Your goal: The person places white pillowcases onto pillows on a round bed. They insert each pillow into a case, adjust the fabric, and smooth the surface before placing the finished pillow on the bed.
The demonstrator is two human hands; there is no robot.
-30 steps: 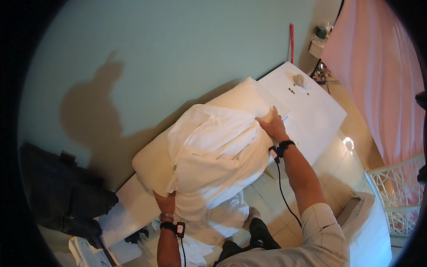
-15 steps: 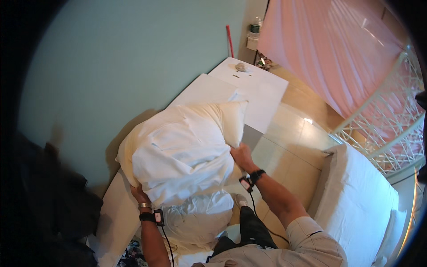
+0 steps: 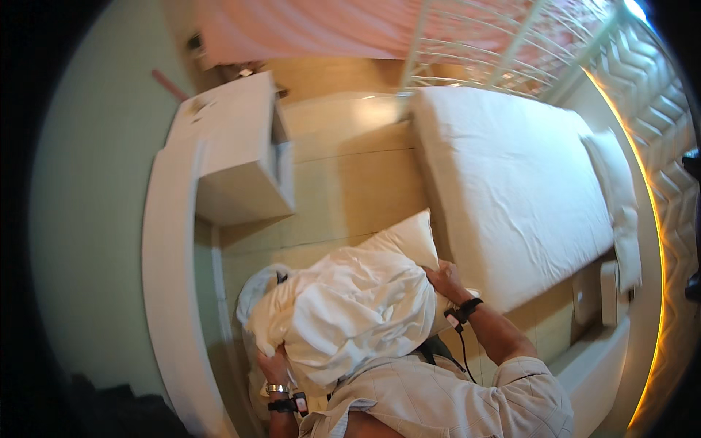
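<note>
"At the head view's lower middle, what is held?"

"One pillow (image 3: 409, 237), partly covered by a white sheet (image 3: 358, 314), between counter (image 3: 169, 255) and bed (image 3: 518, 190). Left hand (image 3: 274, 366): fingers clamped on the pillow's left end. Right hand (image 3: 447, 281): likewise, right end."

"Handling?"

"Probably light, soft, prone to sagging; grip both ends."

"Change from the earlier frame?"

"Pillow moved off the counter; more bed visible."
</note>
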